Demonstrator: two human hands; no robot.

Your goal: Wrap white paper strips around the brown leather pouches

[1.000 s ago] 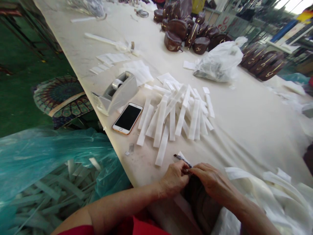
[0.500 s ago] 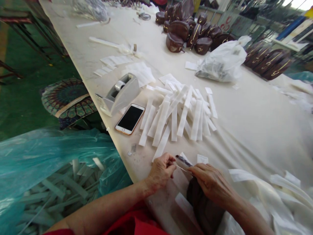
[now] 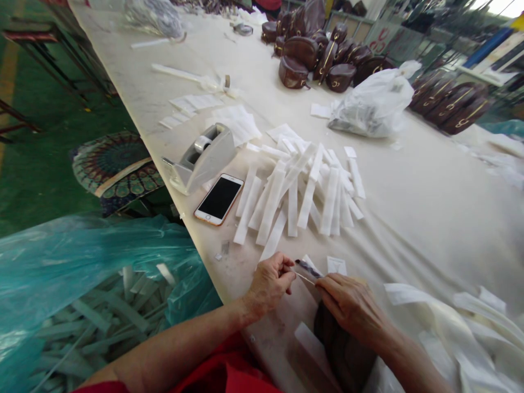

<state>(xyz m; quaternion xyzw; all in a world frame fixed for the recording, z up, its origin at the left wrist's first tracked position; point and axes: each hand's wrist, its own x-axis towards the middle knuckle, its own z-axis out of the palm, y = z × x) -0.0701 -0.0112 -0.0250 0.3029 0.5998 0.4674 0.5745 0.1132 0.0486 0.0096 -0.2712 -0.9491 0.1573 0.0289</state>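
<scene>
- One thin cord (image 3: 306, 279) between two hands: left hand (image 3: 270, 283), six o'clock; right hand (image 3: 352, 305), five
- One smartphone (image 3: 220, 198), nine
- One tape dispenser (image 3: 209, 162), ten
- One knotted plastic bag (image 3: 374, 103), two
- One teal plastic sack (image 3: 82, 237), eight
- Over twelve white strips (image 3: 328, 202), centre
- At least ten brown bags (image 3: 301, 50), one to two

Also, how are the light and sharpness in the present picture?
Head view, top right: the bright patch is washed out; head view, left: the teal plastic shows pale glints; head view, far side: the brown bags look soft; head view, middle: the white strips look clearer, but the thin strand between left hand and right hand is hard to identify.
</scene>
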